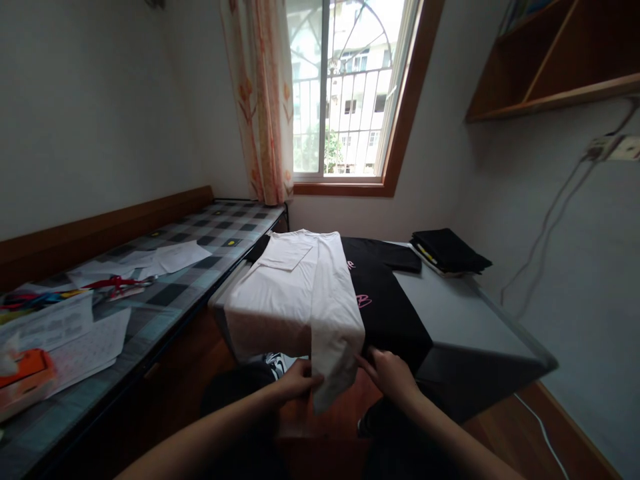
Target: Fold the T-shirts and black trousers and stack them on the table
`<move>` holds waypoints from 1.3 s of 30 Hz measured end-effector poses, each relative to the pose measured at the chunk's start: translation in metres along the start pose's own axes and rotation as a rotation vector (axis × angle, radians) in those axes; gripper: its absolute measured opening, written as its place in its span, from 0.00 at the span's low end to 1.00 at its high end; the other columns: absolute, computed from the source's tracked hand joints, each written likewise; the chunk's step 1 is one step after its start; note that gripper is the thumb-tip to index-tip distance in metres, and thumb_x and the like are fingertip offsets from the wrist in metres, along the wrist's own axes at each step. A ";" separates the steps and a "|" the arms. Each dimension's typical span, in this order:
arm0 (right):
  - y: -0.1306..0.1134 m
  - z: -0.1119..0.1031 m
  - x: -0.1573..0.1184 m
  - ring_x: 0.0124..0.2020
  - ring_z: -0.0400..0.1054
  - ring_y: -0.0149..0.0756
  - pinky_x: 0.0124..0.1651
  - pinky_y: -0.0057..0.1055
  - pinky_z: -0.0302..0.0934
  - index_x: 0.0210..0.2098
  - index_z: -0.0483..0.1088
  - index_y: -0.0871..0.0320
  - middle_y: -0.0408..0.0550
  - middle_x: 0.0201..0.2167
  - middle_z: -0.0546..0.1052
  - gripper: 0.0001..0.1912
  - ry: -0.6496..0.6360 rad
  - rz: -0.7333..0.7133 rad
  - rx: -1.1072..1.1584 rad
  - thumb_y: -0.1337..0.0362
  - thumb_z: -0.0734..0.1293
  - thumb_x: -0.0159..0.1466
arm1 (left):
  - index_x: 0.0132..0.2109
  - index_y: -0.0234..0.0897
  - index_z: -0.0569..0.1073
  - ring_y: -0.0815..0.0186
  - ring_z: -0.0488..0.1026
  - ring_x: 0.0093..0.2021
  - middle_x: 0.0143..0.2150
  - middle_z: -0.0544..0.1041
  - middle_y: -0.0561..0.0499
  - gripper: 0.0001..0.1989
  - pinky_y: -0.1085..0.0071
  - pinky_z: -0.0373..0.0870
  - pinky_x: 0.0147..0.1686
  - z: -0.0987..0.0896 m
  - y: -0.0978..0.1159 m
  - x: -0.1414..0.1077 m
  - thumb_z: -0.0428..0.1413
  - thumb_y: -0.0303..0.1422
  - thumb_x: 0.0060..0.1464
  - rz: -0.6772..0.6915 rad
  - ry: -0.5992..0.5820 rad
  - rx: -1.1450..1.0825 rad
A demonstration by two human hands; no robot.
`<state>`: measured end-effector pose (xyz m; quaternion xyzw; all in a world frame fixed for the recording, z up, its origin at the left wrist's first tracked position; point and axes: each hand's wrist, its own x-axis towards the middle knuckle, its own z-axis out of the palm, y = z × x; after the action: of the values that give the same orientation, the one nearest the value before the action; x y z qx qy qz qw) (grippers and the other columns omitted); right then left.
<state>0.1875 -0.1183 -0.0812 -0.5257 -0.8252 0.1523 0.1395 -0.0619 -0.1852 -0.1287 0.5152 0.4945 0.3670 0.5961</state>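
Note:
A white T-shirt (280, 293) lies on top of a black T-shirt (395, 300) with pink print, both spread over a grey table. The white one's right side is folded inward in a long strip, and a sleeve lies flat near the far left. Its hem hangs over the near edge of the table. My left hand (300, 380) is closed on the hanging hem, left of the folded strip. At the strip's right edge, my right hand (393, 377) pinches the white cloth, close to the black T-shirt; its fingertips are partly hidden.
The grey table (450, 313) holds a black folded item (450, 250) at its far right corner. On the left, a checked bed (175, 293) bears papers (183, 257), red scissors-like items (117, 285) and an orange tissue box (27, 373). A wooden shelf (555, 100) hangs upper right.

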 end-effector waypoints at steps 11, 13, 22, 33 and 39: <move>0.003 0.016 0.012 0.45 0.71 0.54 0.48 0.45 0.65 0.38 0.75 0.63 0.57 0.40 0.79 0.36 -0.342 0.034 0.845 0.35 0.68 0.48 | 0.30 0.35 0.75 0.64 0.71 0.29 0.28 0.75 0.49 0.11 0.70 0.66 0.31 -0.049 0.001 -0.005 0.60 0.40 0.46 0.065 0.413 0.204; 0.000 0.016 0.007 0.46 0.71 0.51 0.47 0.44 0.66 0.42 0.73 0.61 0.56 0.42 0.78 0.38 -0.420 0.113 0.970 0.35 0.69 0.47 | 0.30 0.36 0.74 0.61 0.72 0.33 0.30 0.75 0.48 0.11 0.68 0.67 0.36 -0.067 0.012 -0.010 0.57 0.40 0.49 0.176 0.583 0.194; -0.017 -0.003 0.003 0.41 0.74 0.45 0.43 0.40 0.68 0.44 0.71 0.58 0.53 0.41 0.77 0.30 -0.637 0.218 1.315 0.48 0.75 0.47 | 0.51 0.36 0.63 0.57 0.63 0.58 0.54 0.67 0.42 0.27 0.60 0.59 0.59 -0.145 0.013 -0.028 0.64 0.30 0.44 0.127 1.318 0.209; -0.009 -0.010 0.007 0.43 0.73 0.44 0.44 0.37 0.68 0.40 0.74 0.61 0.51 0.40 0.78 0.28 -0.678 0.185 1.038 0.49 0.75 0.46 | 0.37 0.32 0.74 0.56 0.77 0.34 0.32 0.80 0.44 0.21 0.68 0.73 0.31 -0.191 0.018 -0.068 0.71 0.29 0.33 -0.183 0.812 -0.137; -0.008 -0.002 0.003 0.42 0.74 0.45 0.42 0.37 0.69 0.45 0.72 0.63 0.55 0.43 0.78 0.35 -0.606 0.245 1.044 0.47 0.75 0.45 | 0.31 0.32 0.76 0.59 0.76 0.29 0.29 0.80 0.46 0.20 0.71 0.70 0.26 -0.180 0.020 -0.091 0.72 0.34 0.28 -0.236 0.528 0.000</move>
<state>0.1802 -0.1184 -0.0760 -0.4126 -0.5783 0.6936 0.1192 -0.2561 -0.2219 -0.0864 0.3406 0.6891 0.4166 0.4855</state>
